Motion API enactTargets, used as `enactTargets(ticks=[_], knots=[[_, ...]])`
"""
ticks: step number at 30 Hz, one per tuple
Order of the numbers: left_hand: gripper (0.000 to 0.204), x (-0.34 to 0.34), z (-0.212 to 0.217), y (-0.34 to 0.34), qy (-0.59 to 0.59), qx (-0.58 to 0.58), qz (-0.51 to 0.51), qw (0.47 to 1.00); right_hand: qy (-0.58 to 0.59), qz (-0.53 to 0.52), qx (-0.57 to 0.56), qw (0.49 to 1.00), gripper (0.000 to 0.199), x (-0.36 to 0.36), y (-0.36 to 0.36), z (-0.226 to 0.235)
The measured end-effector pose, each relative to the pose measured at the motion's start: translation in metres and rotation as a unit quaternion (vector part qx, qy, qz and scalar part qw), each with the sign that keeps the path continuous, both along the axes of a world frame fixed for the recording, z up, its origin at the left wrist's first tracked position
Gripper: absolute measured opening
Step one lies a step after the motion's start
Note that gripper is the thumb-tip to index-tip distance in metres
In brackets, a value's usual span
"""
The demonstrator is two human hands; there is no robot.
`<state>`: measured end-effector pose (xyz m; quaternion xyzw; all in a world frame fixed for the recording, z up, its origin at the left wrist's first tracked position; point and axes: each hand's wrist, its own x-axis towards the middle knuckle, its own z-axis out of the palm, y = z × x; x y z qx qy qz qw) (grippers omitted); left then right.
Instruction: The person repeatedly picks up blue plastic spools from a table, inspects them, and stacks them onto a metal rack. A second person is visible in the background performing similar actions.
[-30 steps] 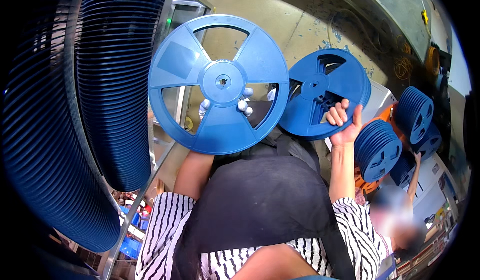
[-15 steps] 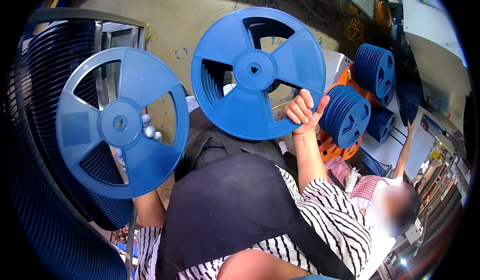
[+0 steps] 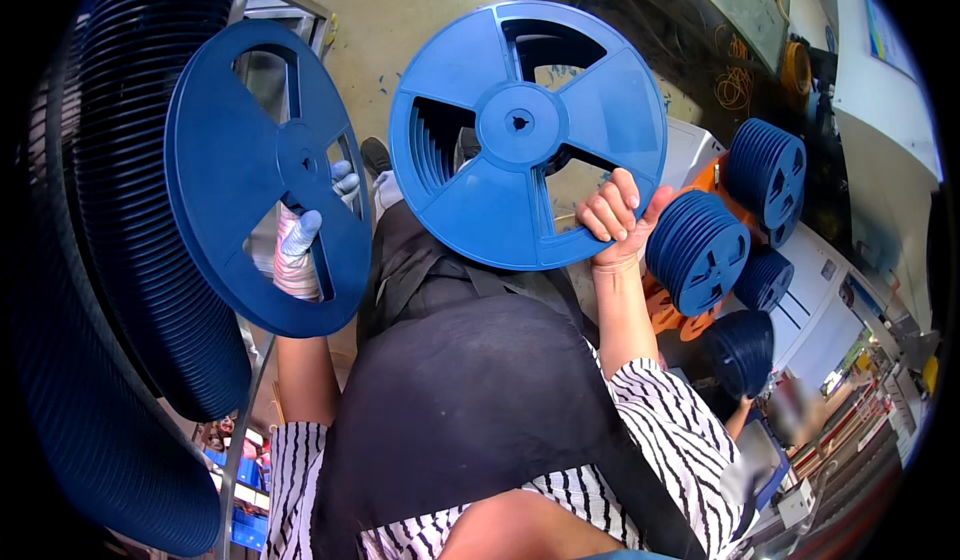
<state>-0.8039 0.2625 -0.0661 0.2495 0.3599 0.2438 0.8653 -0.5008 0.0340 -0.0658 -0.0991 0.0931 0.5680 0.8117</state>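
Observation:
My left hand (image 3: pixel 296 255), in a pale striped glove, grips a blue plastic reel (image 3: pixel 222 160). Its thumb and fingers show through the cut-outs, and the reel stands tilted edge-on beside the rack at left. Bare-skinned, my right hand (image 3: pixel 618 215) is closed round the lower right rim of a stack of blue reels (image 3: pixel 440 85). The front reel faces me, with three openings and a small keyed hole in its hub. More reel rims show through those openings, one behind another. The two held loads hang side by side in front of me, slightly apart.
A metal-framed rack (image 3: pixel 325 35) at left holds long rows of dark blue reels (image 3: pixel 150 200). At right, stacked blue reels (image 3: pixel 700 250) sit on an orange stand (image 3: pixel 665 312). Beyond it a partly hidden person holds dark reels (image 3: pixel 740 350). A yellow cable coil (image 3: pixel 735 88) lies on the floor.
The left reel has turned from facing me to a slanted edge-on pose, bringing my gloved hand into sight. My right hand keeps its grip. At right, the other person's raised arm has come down.

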Motion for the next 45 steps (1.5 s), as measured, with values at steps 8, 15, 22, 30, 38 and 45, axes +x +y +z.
enactTargets(ticks=[8,15,22,30,38,45], knots=[[0.068,0.015,-0.006,-0.011,0.123,0.059,-0.007,0.991,-0.054,0.055,-0.027,0.997,0.049,-0.005,0.022,0.014],[0.083,0.089,-0.021,-0.055,0.134,0.067,-0.124,0.981,-0.266,0.256,-0.166,0.914,0.048,-0.083,0.089,0.057],[0.066,0.056,0.006,-0.032,-0.063,-0.272,0.024,0.96,-0.274,0.18,-0.394,0.858,0.043,-0.031,0.087,0.062],[0.084,0.039,-0.008,-0.029,-0.259,-0.294,0.061,0.918,-0.195,0.022,-0.491,0.849,0.037,0.004,0.048,0.01],[0.081,0.037,-0.014,-0.03,-0.311,-0.307,0.057,0.898,-0.283,0.087,-0.523,0.8,0.045,0.014,0.02,0.007],[0.086,0.024,-0.014,-0.039,-0.252,-0.265,0.045,0.93,-0.198,-0.011,-0.484,0.853,0.04,0.015,0.013,0.002]])
